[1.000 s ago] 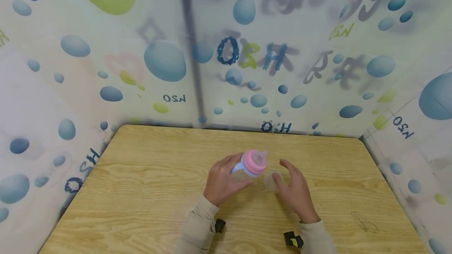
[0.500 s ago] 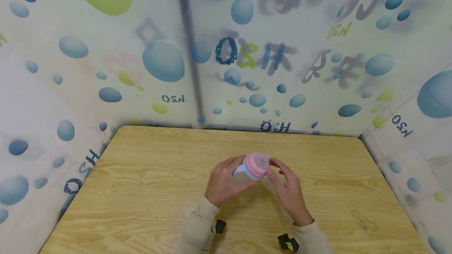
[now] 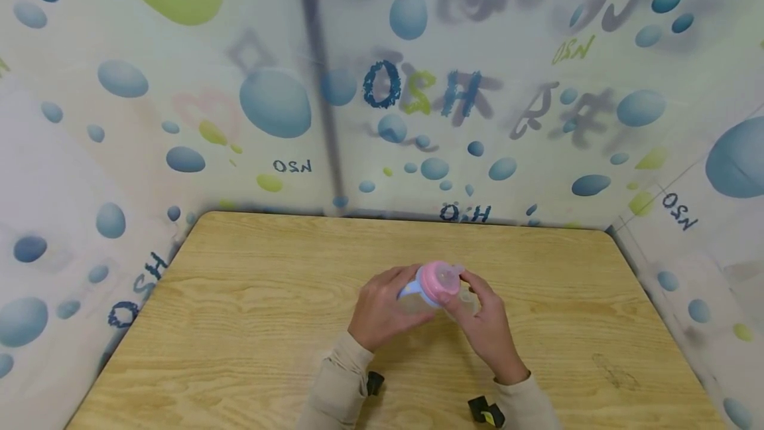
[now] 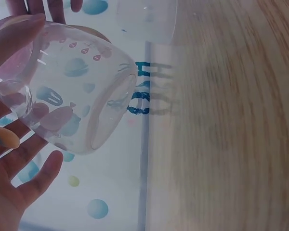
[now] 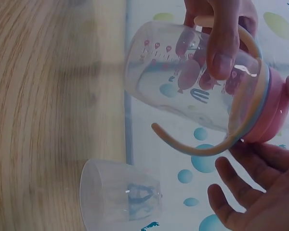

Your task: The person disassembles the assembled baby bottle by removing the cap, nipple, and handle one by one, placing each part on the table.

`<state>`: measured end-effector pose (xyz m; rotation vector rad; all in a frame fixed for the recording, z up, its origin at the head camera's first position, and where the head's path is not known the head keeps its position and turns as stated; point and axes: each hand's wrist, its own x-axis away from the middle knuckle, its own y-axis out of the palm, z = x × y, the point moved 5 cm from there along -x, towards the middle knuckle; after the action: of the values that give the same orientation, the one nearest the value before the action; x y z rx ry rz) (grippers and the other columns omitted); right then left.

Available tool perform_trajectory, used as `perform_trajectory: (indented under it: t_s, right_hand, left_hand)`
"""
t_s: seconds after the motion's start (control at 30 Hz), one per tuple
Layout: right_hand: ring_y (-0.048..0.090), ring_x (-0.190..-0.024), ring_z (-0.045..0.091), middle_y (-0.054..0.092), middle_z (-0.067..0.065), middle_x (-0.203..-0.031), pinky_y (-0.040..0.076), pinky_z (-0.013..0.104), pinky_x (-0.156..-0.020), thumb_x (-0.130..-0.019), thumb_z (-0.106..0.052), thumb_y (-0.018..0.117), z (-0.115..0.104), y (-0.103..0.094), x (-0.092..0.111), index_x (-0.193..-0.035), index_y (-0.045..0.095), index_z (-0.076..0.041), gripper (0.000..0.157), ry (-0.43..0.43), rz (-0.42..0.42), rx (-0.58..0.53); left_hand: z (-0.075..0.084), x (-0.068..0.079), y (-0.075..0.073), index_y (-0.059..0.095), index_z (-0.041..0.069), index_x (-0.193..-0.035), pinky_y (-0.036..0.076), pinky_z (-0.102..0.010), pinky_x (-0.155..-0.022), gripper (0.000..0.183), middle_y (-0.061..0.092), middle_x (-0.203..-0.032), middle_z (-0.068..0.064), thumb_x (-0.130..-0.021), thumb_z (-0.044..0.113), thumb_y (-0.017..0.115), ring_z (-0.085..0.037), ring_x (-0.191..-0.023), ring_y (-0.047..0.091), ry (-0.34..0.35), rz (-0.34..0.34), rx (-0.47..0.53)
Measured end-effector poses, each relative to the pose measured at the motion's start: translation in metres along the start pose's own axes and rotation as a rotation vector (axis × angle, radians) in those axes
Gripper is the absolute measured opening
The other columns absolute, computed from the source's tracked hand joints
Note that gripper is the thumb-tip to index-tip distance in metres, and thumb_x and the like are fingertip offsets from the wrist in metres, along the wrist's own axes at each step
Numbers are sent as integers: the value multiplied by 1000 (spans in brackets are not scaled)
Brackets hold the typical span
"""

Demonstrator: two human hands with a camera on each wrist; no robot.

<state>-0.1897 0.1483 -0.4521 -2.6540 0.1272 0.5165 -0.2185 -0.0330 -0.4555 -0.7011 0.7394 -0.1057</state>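
Observation:
A clear baby bottle [image 5: 168, 72] with a pink collar [image 3: 438, 280] and nipple is held tilted above the table, its top towards the right. In the right wrist view a curved, pale orange handle [image 5: 197, 151] juts from its neck. My left hand [image 3: 382, 310] grips the clear body, with fingers showing through the plastic. My right hand [image 3: 486, 324] pinches the pink collar between thumb and fingers, while its other fingers stay off the bottle. A clear, cup-shaped cover [image 5: 118, 195] stands on the table behind my right hand, partly hidden in the head view.
The wood-grain table [image 3: 251, 310] meets patterned walls [image 3: 274, 105] at the back and sides. Black wrist-worn devices [image 3: 486, 411] show near both sleeves.
My right hand has moved left from beside the clear cover to the bottle's pink collar and now holds it. The bottle has shifted slightly right and down in the left hand.

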Motion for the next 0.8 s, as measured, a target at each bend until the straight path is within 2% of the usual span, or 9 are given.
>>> perform_trajectory:
  t_s: [0.17,0.3,0.4,0.47,0.57,0.8]
  right_hand:
    - [55,-119,24,63,10,-130,42,57,-94,-88,-14,76,0,2,2,-131,63,-5,46,39,30,-4]
    - [55,-120,28,62,13,-130,43,61,-95,-87,-14,77,-1,2,2,-129,63,-4,46,47,48,1]
    - [56,-119,30,63,15,-129,42,56,-97,-86,-12,78,-4,2,1,-127,64,-2,45,59,57,5]
    - [57,-117,27,64,14,-127,42,50,-96,-85,-11,79,-6,2,1,-126,65,-3,44,56,66,9]
    - [56,-115,23,65,11,-126,41,47,-94,-83,-10,80,-6,2,0,-124,65,-3,44,53,76,12]
    - [55,-115,19,64,9,-126,43,54,-93,-82,-14,82,-6,1,1,-122,66,-5,43,27,80,15]
  left_hand:
    - [0,1,3,68,11,-125,56,-42,-80,76,72,-114,-8,-59,39,96,-22,-98,69,4,8,-35]
    - [1,0,4,69,11,-125,56,-43,-81,76,72,-114,-9,-60,39,96,-23,-98,69,2,6,-51]
    - [2,0,5,69,10,-125,56,-43,-81,75,72,-114,-10,-60,38,96,-23,-97,69,5,7,-51]
    - [2,0,4,69,10,-124,56,-44,-81,75,72,-114,-10,-61,38,95,-23,-97,70,7,8,-45]
    - [3,0,5,69,9,-124,56,-44,-81,74,72,-114,-10,-61,37,95,-24,-98,69,7,4,-34]
    - [4,-1,4,68,10,-126,56,-44,-82,74,71,-116,-10,-62,38,95,-23,-101,69,-8,-13,-6]
